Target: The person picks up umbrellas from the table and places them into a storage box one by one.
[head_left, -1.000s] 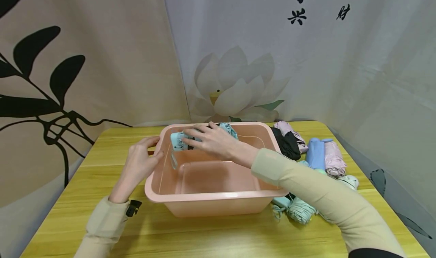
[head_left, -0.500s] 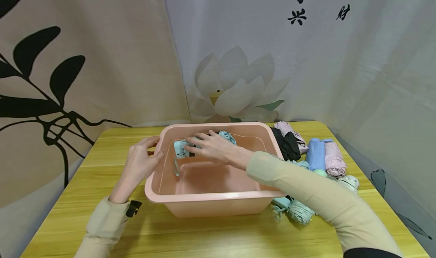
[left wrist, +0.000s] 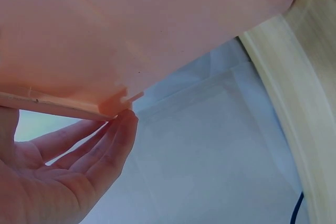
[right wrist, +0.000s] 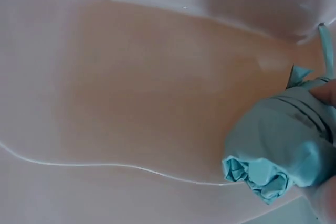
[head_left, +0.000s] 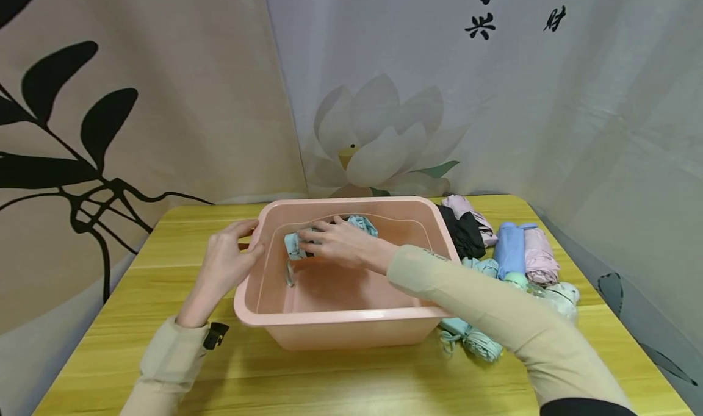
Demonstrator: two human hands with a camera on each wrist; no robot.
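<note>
A pink plastic basin (head_left: 351, 337) stands on the wooden table. At its left rim my left hand (head_left: 229, 256) grips the edge; in the left wrist view the fingers (left wrist: 113, 145) curl up under the rim. Inside the basin, my right hand (head_left: 343, 242) holds a light blue folded umbrella (head_left: 361, 224) near the back left wall, palm down over its middle. The hand covers most of the umbrella, but both ends and a dangling wrist strap show. Seen by the right wrist camera, the umbrella (right wrist: 273, 135) has gathered, pleated cloth at one end and dark lines around it.
Beside the basin on the right lie several rolled bundles like folded umbrellas: a black one (head_left: 465, 233), a blue one (head_left: 509, 251), a pale pink one (head_left: 540, 257) and a mint one (head_left: 483, 344). The right sleeve partly covers them. A printed curtain (head_left: 384, 86) hangs behind the table.
My right hand has lowered the light blue umbrella deeper into the basin, shifting it slightly toward me. The left hand has stayed at the rim.
</note>
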